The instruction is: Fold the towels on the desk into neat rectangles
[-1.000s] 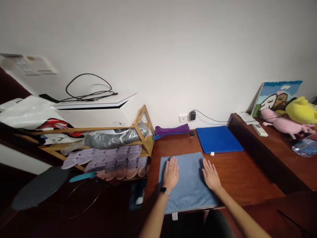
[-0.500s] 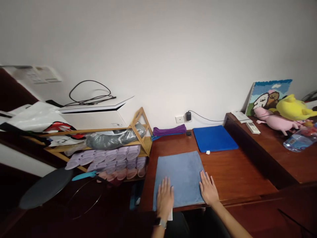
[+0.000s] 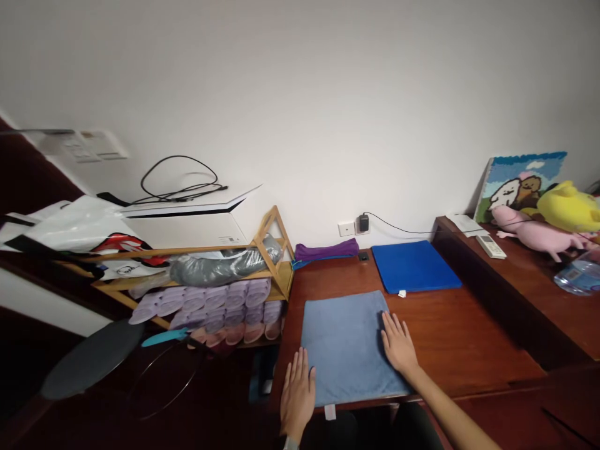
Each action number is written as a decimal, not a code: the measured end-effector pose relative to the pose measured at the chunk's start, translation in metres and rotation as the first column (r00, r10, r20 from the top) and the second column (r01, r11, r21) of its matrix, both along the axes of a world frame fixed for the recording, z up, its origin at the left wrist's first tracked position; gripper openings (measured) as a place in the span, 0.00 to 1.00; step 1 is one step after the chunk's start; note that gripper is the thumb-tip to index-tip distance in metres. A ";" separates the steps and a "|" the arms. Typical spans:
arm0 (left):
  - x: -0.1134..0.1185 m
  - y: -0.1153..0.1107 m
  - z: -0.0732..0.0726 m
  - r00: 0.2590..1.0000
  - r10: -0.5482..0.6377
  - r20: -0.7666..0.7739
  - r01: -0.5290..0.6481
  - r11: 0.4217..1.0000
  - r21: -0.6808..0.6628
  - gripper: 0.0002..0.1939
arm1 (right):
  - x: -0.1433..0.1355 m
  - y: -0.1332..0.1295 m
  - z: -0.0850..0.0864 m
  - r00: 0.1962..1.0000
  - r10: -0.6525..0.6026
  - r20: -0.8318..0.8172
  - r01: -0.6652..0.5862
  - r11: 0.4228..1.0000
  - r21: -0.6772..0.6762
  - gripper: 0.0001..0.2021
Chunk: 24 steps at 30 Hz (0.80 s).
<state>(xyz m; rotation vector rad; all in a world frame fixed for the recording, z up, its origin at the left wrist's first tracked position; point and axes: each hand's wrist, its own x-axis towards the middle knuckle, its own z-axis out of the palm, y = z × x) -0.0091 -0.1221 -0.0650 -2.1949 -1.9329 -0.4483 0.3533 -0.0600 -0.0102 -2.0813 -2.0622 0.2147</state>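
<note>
Grey-blue cloth lies spread, its smoothing looking nearly complete

Take the middle of the grey-blue cloth (image 3: 349, 344) as the clock's centre, with the wall at twelve. Nearest, between six and seven, a white tag (image 3: 330, 412) hangs from the cloth's near edge, past the edge of the table (image 3: 469, 350). At eight, the left hand (image 3: 299, 390) is open, palm down, fingers straight, beside the near-left corner and overlapping the cloth's margin; how firmly it presses cannot be told. At three, the right hand (image 3: 399, 344) is open too, fingers slightly spread, lying along the right edge. Neither hand grips anything.

The cloth lies on the table's near part. The spreading appears done: four sides are laid out in a rough square and the middle looks flat. What seems left is slight, perhaps the faint creases toward four and five and a final squaring of the edges. Whether it is one layer or several cannot be told.

Farther off, between one and two, a blue mat (image 3: 417, 265) lies flat, apart from the cloth and touched by neither hand. Farthest, just before twelve, a folded purple cloth (image 3: 327, 250) lies by the wall (image 3: 319, 156), also untouched.
</note>
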 end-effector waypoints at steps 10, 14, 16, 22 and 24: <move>-0.002 -0.011 0.007 1.000 0.010 -0.028 -0.009 1.000 0.008 0.37 | -0.004 0.099 -0.015 0.999 0.003 0.053 0.000 0.998 -0.059 0.32; 0.025 0.014 0.033 1.000 0.002 0.000 -0.002 1.000 -0.003 0.36 | -0.001 0.096 -0.028 0.999 0.015 0.034 -0.015 1.000 -0.016 0.33; 0.060 0.043 0.052 0.997 -0.061 0.036 0.062 0.998 -0.027 0.34 | 0.000 0.096 -0.028 0.999 0.021 0.025 -0.021 1.000 -0.015 0.33; 0.186 0.134 0.063 0.927 -0.347 0.142 0.363 0.926 -0.107 0.33 | 0.001 0.097 -0.028 0.999 0.024 0.023 -0.024 0.999 -0.022 0.33; 0.192 0.149 0.051 0.925 -0.349 0.151 0.369 0.919 -0.141 0.32 | 0.001 0.096 -0.029 0.999 0.027 0.031 -0.026 0.999 -0.024 0.33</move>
